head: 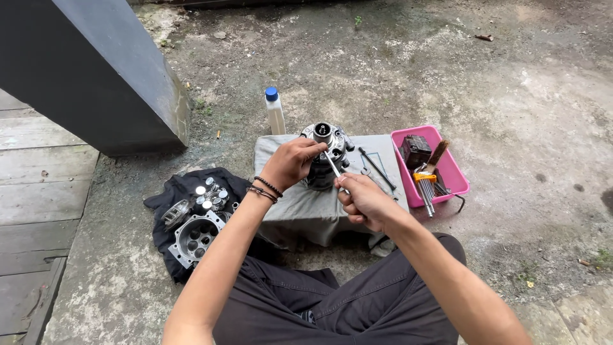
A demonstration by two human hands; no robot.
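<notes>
While two hands (332, 176) work one engine part (325, 156), one pink tray (456, 176) waits.

i am seeing the left hand (295, 161) gripping the metal engine part (325, 156) on the grey cloth (306, 207), while the right hand (364, 201) is holding a thin metal tool (333, 168) against it; pink tray (450, 172) sitting alongside.

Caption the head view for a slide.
Both hands, left and right, work a slim metal tool on a round grey engine part.
</notes>
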